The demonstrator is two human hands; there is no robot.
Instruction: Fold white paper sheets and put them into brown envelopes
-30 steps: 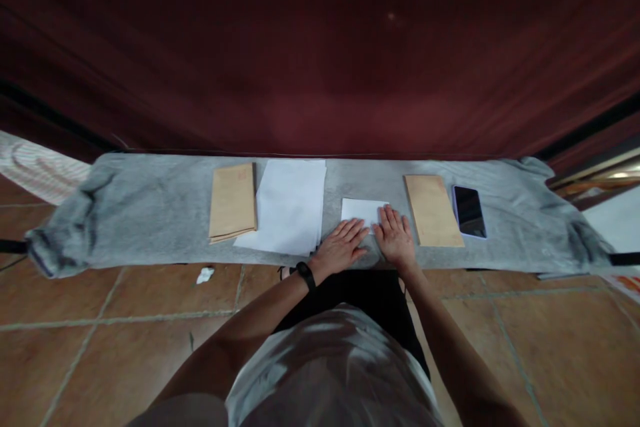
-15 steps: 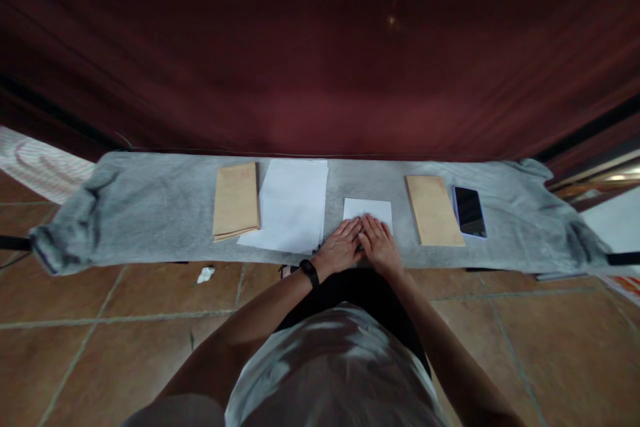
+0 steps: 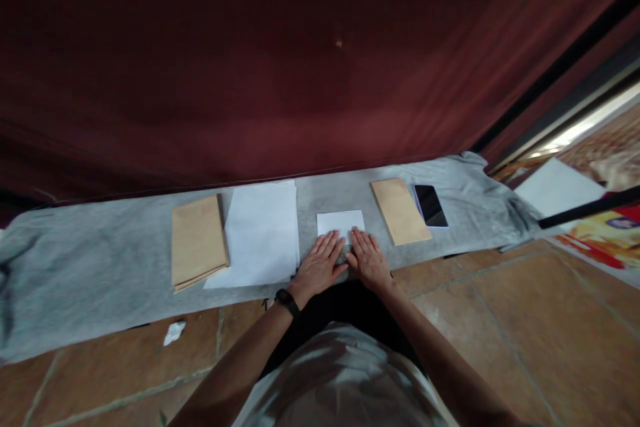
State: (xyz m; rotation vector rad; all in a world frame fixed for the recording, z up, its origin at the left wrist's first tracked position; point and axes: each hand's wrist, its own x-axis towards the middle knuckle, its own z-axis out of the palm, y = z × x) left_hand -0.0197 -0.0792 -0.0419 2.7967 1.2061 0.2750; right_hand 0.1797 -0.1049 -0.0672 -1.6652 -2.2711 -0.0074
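Observation:
A small folded white sheet of paper lies flat on the grey cloth in front of me. My left hand, with a black band on its wrist, rests flat on the sheet's near left part, fingers stretched out. Flat on the near right part lies my right hand, its fingers also straight. The thumbs point toward each other with a gap between the hands. Left of my left hand is a stack of larger white paper. A single brown envelope lies right of my right hand.
Several brown envelopes are piled at the left, overlapping the white stack. A phone lies beside the right envelope. The grey cloth covers a narrow bench against a dark red panel. A crumpled white scrap is on the tiled floor.
My hands have moved apart from touching near the middle of the small sheet, and now press its two sides. My view has turned and tilted to the right.

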